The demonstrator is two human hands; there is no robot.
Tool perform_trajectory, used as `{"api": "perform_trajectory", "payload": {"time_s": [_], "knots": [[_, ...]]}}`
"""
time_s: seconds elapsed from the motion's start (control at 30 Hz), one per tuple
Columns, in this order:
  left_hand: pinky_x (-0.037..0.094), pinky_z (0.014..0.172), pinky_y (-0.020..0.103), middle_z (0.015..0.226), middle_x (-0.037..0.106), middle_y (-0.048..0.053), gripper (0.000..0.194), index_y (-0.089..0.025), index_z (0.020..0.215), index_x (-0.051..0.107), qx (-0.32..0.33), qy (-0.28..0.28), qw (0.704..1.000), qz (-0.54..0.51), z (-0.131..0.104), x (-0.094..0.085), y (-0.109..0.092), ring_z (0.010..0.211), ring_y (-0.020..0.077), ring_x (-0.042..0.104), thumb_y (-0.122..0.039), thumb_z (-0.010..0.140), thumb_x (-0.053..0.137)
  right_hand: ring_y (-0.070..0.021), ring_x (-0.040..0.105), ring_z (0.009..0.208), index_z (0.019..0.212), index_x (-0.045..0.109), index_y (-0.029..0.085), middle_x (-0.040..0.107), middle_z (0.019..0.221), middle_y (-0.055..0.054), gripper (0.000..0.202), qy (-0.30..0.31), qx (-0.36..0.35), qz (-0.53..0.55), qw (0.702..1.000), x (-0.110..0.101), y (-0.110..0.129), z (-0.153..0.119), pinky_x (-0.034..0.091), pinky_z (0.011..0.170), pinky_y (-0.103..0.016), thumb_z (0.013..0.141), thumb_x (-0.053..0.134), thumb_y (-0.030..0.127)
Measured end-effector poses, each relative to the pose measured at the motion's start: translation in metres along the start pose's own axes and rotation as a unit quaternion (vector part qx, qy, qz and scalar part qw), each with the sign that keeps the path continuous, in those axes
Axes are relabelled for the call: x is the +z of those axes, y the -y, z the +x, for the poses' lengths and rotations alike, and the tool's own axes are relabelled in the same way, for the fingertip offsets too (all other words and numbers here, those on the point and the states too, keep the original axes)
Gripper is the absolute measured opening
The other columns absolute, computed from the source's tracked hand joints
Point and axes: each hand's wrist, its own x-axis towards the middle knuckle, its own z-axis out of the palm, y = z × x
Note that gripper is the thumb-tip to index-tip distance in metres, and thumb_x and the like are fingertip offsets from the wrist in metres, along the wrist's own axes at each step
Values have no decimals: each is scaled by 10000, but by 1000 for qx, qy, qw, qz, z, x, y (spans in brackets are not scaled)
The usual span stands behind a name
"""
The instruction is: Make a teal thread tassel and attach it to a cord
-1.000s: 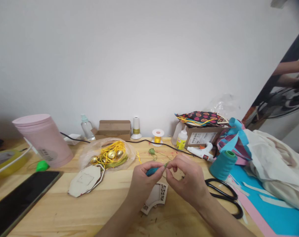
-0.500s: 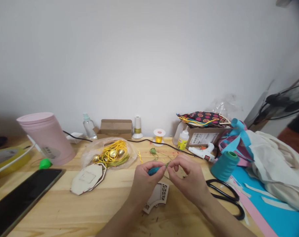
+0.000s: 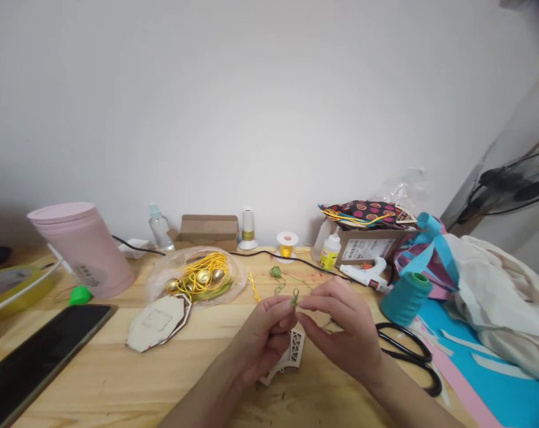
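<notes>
My left hand [image 3: 269, 336] pinches a green cord [image 3: 295, 299] between thumb and forefinger, its other fingers curled in. A small loop of that cord stands up above the fingertips. Close against it on the right, my right hand [image 3: 343, 327] has thumb and forefinger at the same cord, just below the loop. Under my hands lies a pale fan-shaped wooden piece [image 3: 293, 351] with cut-out triangles, partly covered. Behind my fingers is a small tangle of green cord [image 3: 275, 273], with a thin strand trailing from it.
Black-handled scissors [image 3: 409, 351] and a teal thread cone [image 3: 406, 298] stand to the right, near a white glue gun [image 3: 365, 274] and glue bottle [image 3: 330, 252]. On the left are a bag of yellow cords and bells [image 3: 202, 276], octagonal boards [image 3: 155, 324], a phone [image 3: 46, 356] and a pink tumbler [image 3: 86, 255].
My left hand has turned, and the teal-blue item seen in it earlier is now hidden. The green loop has come up above the fingertips. My right hand's fingers have straightened somewhat.
</notes>
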Motion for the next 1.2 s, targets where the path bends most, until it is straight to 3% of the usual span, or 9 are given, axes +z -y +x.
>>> {"api": "perform_trajectory", "payload": {"time_s": [0.27,0.63,0.83,1.2], "knots": [[84,313,74,469,249,-93,243,-125,576,443,-20,12,1000,-5,-1,-1,0,413,14,106,-228,670,642,-119,472,588,789,631,205,569,650,-18,124,13,-44,-39,998,-3,-4,2,363,535,-256,733,570,112],[87,312,74,471,261,-94,249,-123,582,453,-24,5,1000,3,-2,0,-1,407,7,107,-239,651,662,-120,494,596,770,610,189,559,642,-13,104,5,-4,13,1000,0,-3,4,403,554,-262,747,549,108],[83,304,74,465,267,-92,230,-121,574,458,-17,8,1000,-5,0,-1,-1,400,8,114,-220,672,641,-131,517,640,779,595,184,557,672,-11,99,-11,59,73,996,-3,-3,3,421,578,-267,716,572,111],[96,305,70,461,255,-94,188,-111,578,518,-6,-5,1000,-4,0,-2,0,403,6,107,-210,661,654,-127,503,592,742,607,170,564,622,-21,115,-18,24,23,999,3,0,3,400,552,-267,688,581,72]]}}
